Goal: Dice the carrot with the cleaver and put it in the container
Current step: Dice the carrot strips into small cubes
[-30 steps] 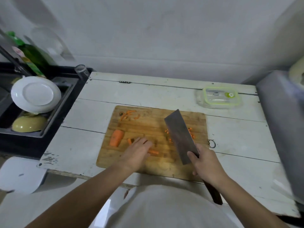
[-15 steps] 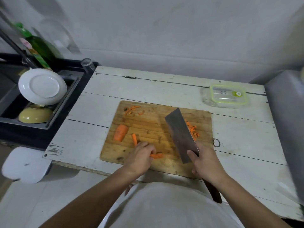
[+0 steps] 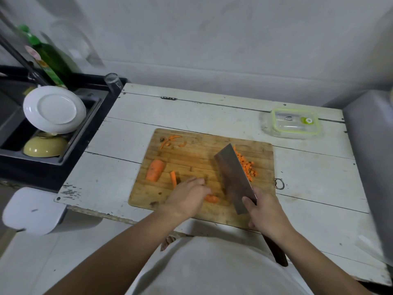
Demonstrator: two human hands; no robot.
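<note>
Orange carrot sticks (image 3: 211, 198) lie near the front edge of the wooden cutting board (image 3: 191, 154), pinned under the curled fingers of the left hand (image 3: 188, 198). The right hand (image 3: 265, 211) wraps the cleaver (image 3: 235, 177), its broad flat steel blade tilted beside a heap of small dice (image 3: 246, 166) (a stubby carrot chunk (image 3: 155, 170) waits left). The lidded clear container (image 3: 294, 123) sits on bare white planks by the table's far right corner.
</note>
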